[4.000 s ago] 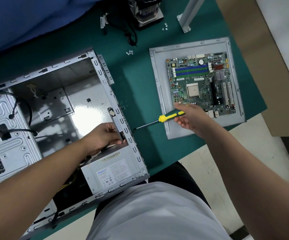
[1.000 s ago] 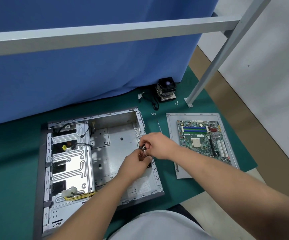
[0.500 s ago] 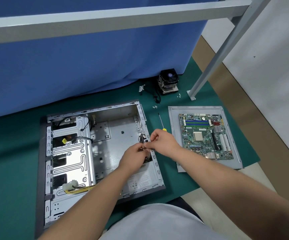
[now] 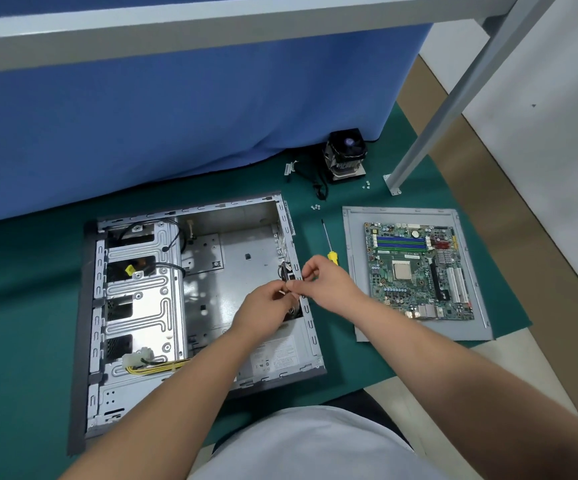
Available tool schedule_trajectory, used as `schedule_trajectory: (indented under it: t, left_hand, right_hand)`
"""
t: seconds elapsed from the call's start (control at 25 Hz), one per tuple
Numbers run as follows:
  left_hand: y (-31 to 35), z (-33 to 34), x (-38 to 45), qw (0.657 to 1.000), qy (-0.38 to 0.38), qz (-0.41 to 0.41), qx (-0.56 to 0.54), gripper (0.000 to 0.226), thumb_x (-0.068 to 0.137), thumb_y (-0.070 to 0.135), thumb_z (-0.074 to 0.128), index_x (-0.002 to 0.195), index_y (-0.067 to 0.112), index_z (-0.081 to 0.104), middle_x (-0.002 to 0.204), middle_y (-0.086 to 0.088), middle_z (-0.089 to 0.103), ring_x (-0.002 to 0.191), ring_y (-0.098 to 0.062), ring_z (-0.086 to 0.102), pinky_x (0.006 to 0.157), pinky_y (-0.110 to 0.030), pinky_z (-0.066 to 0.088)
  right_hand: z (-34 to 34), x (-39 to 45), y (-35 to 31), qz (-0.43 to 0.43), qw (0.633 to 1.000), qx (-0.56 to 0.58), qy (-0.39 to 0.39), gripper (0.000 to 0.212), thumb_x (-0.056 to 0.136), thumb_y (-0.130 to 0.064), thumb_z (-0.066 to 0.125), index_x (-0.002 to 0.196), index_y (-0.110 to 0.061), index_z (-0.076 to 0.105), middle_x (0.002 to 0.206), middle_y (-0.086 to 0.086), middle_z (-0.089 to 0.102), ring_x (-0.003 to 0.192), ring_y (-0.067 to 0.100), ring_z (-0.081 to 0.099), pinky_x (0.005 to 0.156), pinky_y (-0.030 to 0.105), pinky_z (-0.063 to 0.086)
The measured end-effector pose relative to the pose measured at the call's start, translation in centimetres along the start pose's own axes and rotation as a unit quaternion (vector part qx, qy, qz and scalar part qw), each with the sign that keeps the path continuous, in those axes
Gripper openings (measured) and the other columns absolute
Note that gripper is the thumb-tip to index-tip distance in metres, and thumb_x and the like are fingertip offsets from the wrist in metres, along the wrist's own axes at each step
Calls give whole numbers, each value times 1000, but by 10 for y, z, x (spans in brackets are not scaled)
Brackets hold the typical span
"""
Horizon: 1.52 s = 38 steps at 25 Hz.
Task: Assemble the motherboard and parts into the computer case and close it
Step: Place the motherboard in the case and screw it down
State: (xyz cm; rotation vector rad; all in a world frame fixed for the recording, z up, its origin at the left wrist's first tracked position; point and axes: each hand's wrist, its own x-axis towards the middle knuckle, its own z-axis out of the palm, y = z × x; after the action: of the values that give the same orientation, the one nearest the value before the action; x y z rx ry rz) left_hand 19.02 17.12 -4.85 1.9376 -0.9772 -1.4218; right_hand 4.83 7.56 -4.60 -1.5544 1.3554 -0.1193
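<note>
Green motherboard [image 4: 419, 270] lies on a grey panel [image 4: 356, 271] right of centre; the open silver case [image 4: 190, 299] sits left. Both hands, left hand [image 4: 263, 313] and right hand [image 4: 329, 285], pinch something small at its right wall.

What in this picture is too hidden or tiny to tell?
- Head view: what the left hand and right hand pinch at the case wall; fingers cover it.
- Power supply label: too small.
- Screwdriver handle: partly behind the right hand.
- Screws: too tiny to count.
</note>
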Motion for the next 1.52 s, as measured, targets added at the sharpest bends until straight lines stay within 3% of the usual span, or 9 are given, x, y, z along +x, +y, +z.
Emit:
schedule_trajectory:
  t: [0.2,0.32,0.44,0.68,0.84,1.04,1.12,1.28,1.52]
  left_hand:
    - [1,16,-5,989,77,6,129,27,96,65,42,88,42,53,78,16,69,76,-14,67,73,-32,51]
    - [-1,20,-6,977,119,14,175,31,96,65,37,91,38,51,69,12,66,69,-13,64,70,-30,51]
    - [-3,29,-8,951,164,45,260,32,101,58,34,88,32,46,64,9,59,62,-11,58,65,-31,51]
    - [2,41,-7,916,213,69,333,31,102,51,33,86,30,49,65,11,55,61,-12,54,58,-32,47]
    - [11,47,-8,911,220,68,343,26,102,46,38,85,30,49,62,10,52,58,-14,52,54,-31,40]
    - [18,51,-7,901,231,82,357,25,101,41,44,79,29,43,53,13,36,52,-16,41,54,-33,27]
    - [20,51,-8,901,234,83,357,26,99,43,41,77,29,42,52,14,34,51,-16,40,55,-32,25]
    - [21,52,-7,899,243,92,352,25,98,40,49,76,29,41,52,16,29,52,-16,38,49,-25,17]
    - [16,54,-4,906,228,83,348,30,94,46,38,81,24,54,58,12,45,58,-17,47,57,-32,33]
  right_hand:
    - [-26,6,30,-6,999,6,-37,39,74,-63,81,92,-33,64,85,-19,69,66,-6,58,57,10,41]
    - [-46,36,51,21,995,-88,29,35,90,-47,73,108,-19,63,110,0,66,93,16,65,79,29,54]
    - [-48,62,62,76,966,-247,14,47,98,-40,63,129,-7,51,129,16,52,114,36,59,97,43,52]
    - [-42,80,75,106,958,-268,8,42,97,-29,63,125,-8,42,120,15,60,107,38,63,86,41,54]
    - [-75,90,73,115,967,-228,17,33,93,-22,66,117,-8,49,110,15,64,97,36,65,80,41,58]
    - [-107,104,77,162,941,-288,71,15,90,-11,60,103,-7,54,90,9,60,82,32,61,67,33,50]
    - [-106,109,78,185,934,-298,71,12,90,-8,60,101,-7,57,95,11,64,82,32,62,68,34,52]
    - [-102,111,79,194,924,-323,70,35,91,-9,62,125,-2,57,120,17,63,104,36,66,84,41,59]
    - [-106,94,71,164,914,-369,47,68,95,-39,65,147,-7,35,146,17,43,126,37,53,92,44,50]
